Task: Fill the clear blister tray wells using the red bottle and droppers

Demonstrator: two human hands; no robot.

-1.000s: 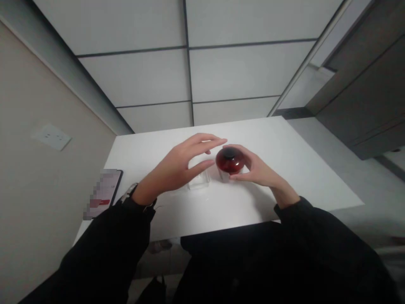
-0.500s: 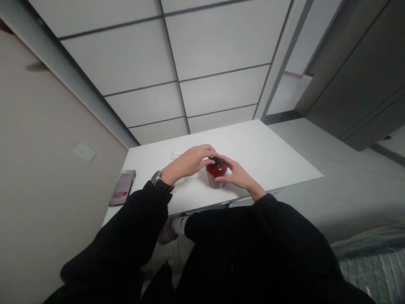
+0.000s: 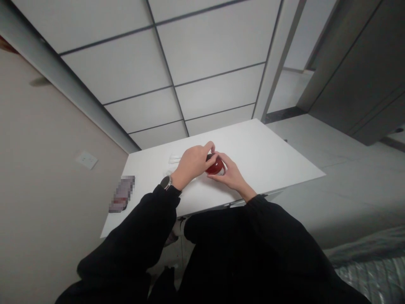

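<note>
Two-handed clamp on a glossy red jar (image 3: 217, 166)

Right there in the middle of the white tabletop (image 3: 253, 156), the jar sits gripped between both hands! The left hand (image 3: 193, 162) is on the left side and arches over the top, its fingers (image 3: 210, 146) curled down onto the dark cap (image 3: 209, 157). On the near right, the right hand (image 3: 230, 176) wraps fingers and thumb around the red body. So that's a firm hold from both sides, with the two hands almost meeting above the jar.

Now look at the lie of it: the jar is tilted, its long axis leaning so the cap end points far and left, into the left hand, while the paler base end sits near and right. Left hand nearest the cap, right hand on the body, that's the split. Whether the base touches the table, can't call it from here.

A watch (image 3: 166, 182) shows on the left wrist, just ahead of a black sleeve (image 3: 136, 228). Far left of the hands lie some small white items (image 3: 173, 159), too small to name. Further left, by the table's edge, there's a phone (image 3: 122, 194), its screen pixelated.
</note>
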